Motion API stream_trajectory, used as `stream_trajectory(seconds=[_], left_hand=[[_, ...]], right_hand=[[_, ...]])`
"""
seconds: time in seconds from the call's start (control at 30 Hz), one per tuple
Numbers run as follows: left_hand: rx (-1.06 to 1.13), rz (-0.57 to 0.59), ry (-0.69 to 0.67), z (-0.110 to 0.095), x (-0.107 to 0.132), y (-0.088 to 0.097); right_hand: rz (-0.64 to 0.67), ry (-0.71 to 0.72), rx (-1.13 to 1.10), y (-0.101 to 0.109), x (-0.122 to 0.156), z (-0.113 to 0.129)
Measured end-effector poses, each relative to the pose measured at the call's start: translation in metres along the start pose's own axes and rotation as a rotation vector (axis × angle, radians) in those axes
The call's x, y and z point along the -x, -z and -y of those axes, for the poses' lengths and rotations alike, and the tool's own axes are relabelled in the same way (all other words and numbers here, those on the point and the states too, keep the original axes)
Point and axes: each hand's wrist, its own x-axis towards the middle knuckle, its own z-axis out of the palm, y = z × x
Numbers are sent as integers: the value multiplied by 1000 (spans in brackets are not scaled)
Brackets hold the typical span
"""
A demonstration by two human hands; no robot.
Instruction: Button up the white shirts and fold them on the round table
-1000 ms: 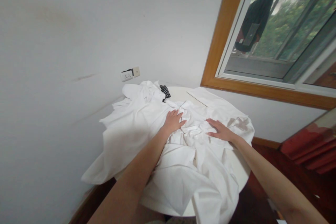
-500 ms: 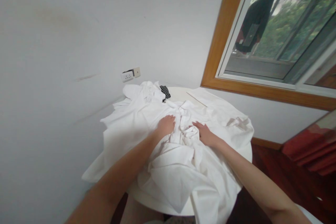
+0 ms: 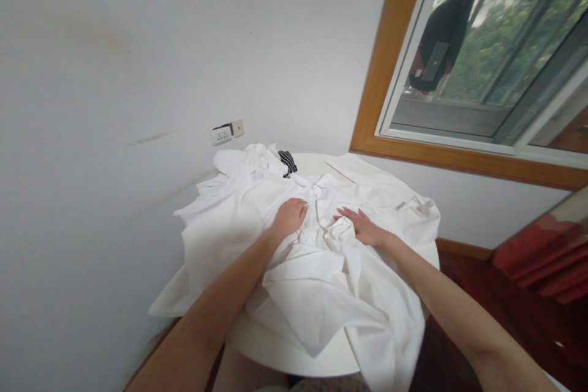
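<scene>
A white shirt [image 3: 307, 306] lies spread and rumpled over the round white table [image 3: 275, 346], with a button strip down its middle. My left hand [image 3: 291, 217] rests palm down on the cloth, just left of that strip, its fingers lying flat and close together. On the other side, my right hand [image 3: 361, 225] presses on the fabric with fingers spread, beside a bunched fold. One sleeve hangs over the table's front edge. Neither hand has a grip on the cloth that I can see.
A black-and-white striped cloth [image 3: 287, 163] sits at the back of the table near a crumpled white heap [image 3: 250, 161]. Behind are the wall, a socket [image 3: 221, 135] and a wood-framed window [image 3: 459, 162]. A red curtain [image 3: 546, 257] hangs at the right.
My right hand has slid slightly to the right, spreading the cloth between the hands. The front folds and hanging sleeve have shifted right. My left hand has barely moved.
</scene>
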Motion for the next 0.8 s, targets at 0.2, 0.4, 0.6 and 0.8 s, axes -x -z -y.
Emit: stream_trajectory(seconds=[0.2,0.4,0.6,0.8], left_hand=[[-138,11,147,-12,6,2],[-73,115,115,-5,24,0],[-33,287,0,-9,41,13],[-109,159,-7,-14,1,19]], right_hand=[[-5,-9,23,-3,-19,-2],[29,43,21,-3,4,1],[20,94,26,17,30,12],[-215,32,90,31,-29,23]])
